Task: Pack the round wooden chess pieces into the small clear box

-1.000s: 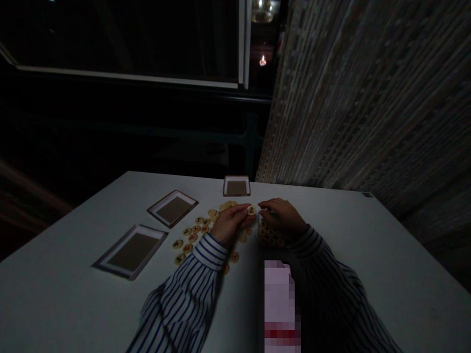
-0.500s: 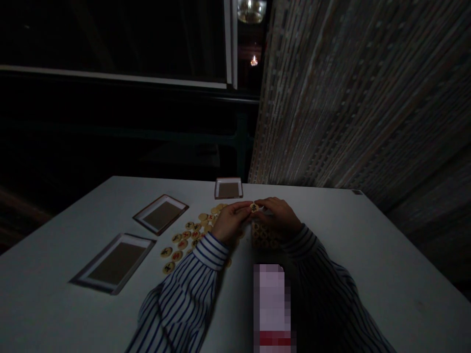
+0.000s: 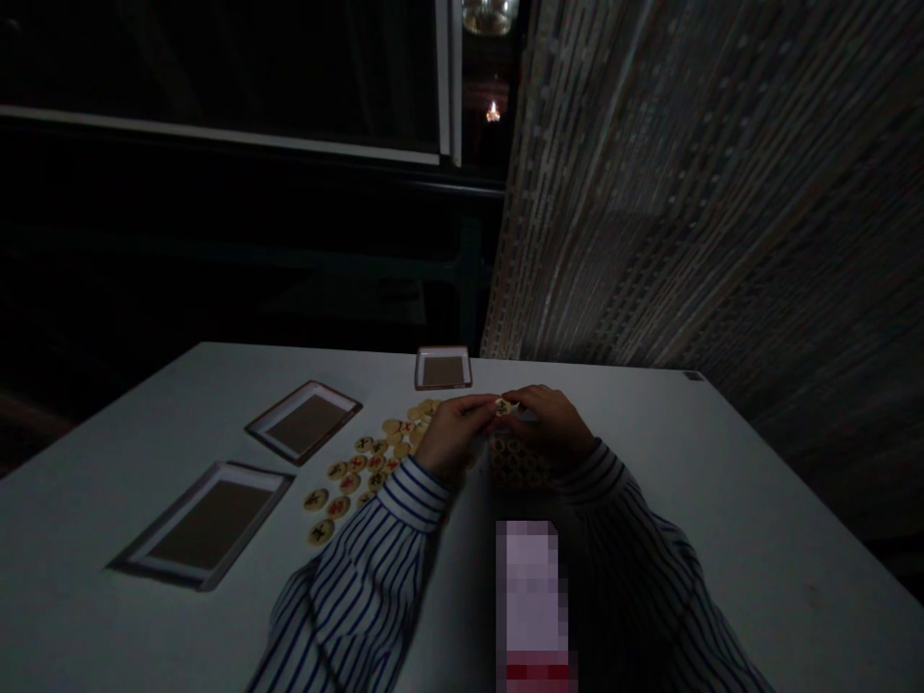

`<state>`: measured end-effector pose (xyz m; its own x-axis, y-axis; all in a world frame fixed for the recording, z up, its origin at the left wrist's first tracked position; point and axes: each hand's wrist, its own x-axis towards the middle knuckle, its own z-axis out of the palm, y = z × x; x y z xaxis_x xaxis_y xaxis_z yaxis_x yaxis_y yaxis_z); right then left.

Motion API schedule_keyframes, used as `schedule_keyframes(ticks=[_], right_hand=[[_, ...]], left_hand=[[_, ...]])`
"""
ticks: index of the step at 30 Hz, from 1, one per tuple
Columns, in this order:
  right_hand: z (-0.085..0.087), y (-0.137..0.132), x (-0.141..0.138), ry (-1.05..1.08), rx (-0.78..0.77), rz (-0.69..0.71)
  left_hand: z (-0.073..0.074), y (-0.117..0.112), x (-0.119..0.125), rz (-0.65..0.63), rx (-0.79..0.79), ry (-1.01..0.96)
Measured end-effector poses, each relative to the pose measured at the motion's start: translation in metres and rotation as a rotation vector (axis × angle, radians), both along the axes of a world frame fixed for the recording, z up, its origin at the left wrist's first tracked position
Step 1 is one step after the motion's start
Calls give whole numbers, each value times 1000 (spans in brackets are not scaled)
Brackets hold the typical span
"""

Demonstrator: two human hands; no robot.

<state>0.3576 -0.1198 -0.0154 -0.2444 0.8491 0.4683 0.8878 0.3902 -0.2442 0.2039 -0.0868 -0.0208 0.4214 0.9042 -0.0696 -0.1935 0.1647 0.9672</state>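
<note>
My left hand (image 3: 453, 432) and my right hand (image 3: 550, 418) meet over the white table (image 3: 722, 500), both pinching one round pale game piece (image 3: 502, 406) with a dark mark. Under my right hand sits a packed block of similar pieces (image 3: 514, 464). Several loose round pieces (image 3: 353, 469) with red or black marks lie scattered to the left of my left hand. Both sleeves are striped blue and white.
Three shallow trays with brown insides lie on the table: a small one (image 3: 443, 370) at the back, a middle one (image 3: 303, 422), a large one (image 3: 203, 521) front left. A woven blind (image 3: 693, 192) hangs at the right. The room is very dark.
My left hand carried the piece a little to the right until my right fingers closed on it too. The view has shifted slightly to the right.
</note>
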Motion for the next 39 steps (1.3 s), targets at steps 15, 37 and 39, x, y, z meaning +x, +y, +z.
schedule_keyframes(ticks=[15, 37, 39], right_hand=[[1, 14, 0, -87, -87, 14], [-11, 20, -4, -495, -491, -91], [-13, 20, -6, -510, -500, -96]], left_hand=[[-6, 8, -6, -9, 123, 117], [-31, 12, -8, -124, 677, 862], [-32, 13, -8, -131, 676, 854]])
